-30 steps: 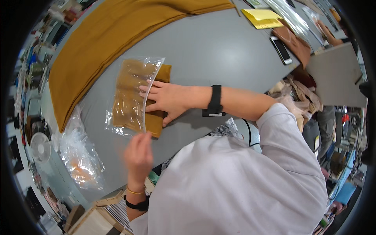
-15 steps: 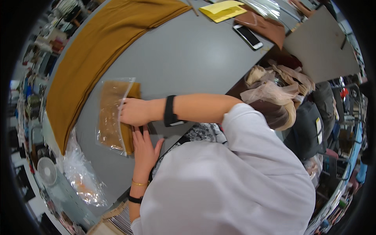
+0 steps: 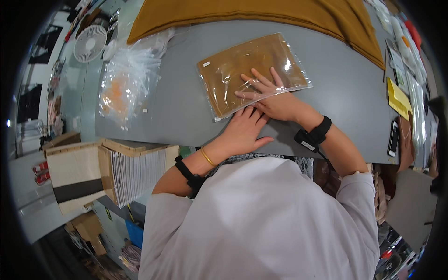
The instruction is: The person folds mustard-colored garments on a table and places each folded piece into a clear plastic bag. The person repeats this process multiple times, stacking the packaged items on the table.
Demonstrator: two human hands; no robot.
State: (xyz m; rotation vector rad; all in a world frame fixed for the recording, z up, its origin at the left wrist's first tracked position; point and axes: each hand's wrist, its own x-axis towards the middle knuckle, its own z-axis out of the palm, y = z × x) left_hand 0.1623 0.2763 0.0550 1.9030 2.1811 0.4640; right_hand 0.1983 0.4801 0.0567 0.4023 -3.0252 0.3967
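A clear plastic zip bag (image 3: 217, 77) lies on the grey table in front of me, with a folded mustard-brown cloth (image 3: 238, 56) flat inside. My right hand (image 3: 275, 100) reaches in past the bag's near edge. Its spread fingers show through the film, lying on the cloth. Close by on the left, my left hand (image 3: 243, 130) rests palm down with its fingers stretched. Its fingertips meet the bag's near edge; whether they are over or under the film I cannot tell.
A larger mustard cloth (image 3: 256, 10) covers the far side. Several clear bags (image 3: 126, 88) lie left, near a white fan (image 3: 90, 43). At right are a yellow paper folder (image 3: 398, 99) and a phone (image 3: 393, 138). A box of upright white sheets (image 3: 140, 175) stands lower left.
My view has turned, so the table now lies straight ahead. The cloth that stuck out of the bag is now inside it. My right hand has gone from a closed grip to spread fingers.
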